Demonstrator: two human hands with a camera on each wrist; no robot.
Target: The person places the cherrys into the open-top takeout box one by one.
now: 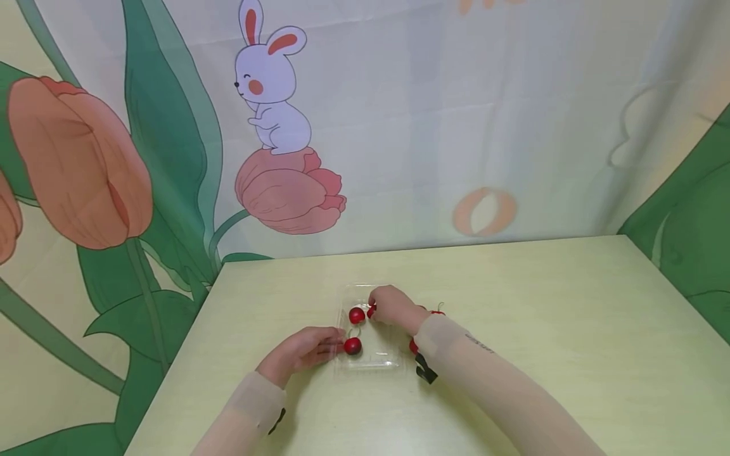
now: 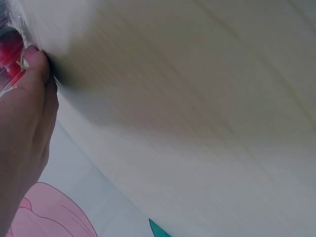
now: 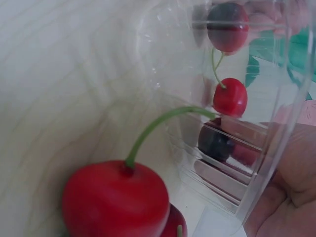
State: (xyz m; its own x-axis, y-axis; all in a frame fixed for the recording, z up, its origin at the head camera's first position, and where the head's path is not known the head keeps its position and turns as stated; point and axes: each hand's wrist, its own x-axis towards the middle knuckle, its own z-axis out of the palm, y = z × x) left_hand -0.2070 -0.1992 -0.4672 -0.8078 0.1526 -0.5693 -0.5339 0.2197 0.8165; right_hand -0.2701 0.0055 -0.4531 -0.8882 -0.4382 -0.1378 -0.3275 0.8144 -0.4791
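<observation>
A clear plastic box [image 1: 373, 362] lies open on the table with red cherries inside. My left hand [image 1: 310, 347] holds its left wall, thumb by the rim and fingers along the outside. Over the far right part of the box, my right hand [image 1: 393, 306] reaches in and pinches a cherry [image 1: 371, 311]. Two other cherries lie in the box, one towards the back [image 1: 356, 315] and a dark red cherry [image 1: 352, 346] near the left wall. In the right wrist view, the pinched cherry [image 3: 216, 141] shows through the plastic by the fingers, partly hidden.
More cherries lie right of the box, including a red cherry [image 1: 414, 346] partly behind the right sleeve. In the right wrist view, a large cherry [image 3: 116, 200] with a curved green stem is close to the camera. A printed curtain [image 1: 399, 139] hangs behind the table [image 1: 542, 304].
</observation>
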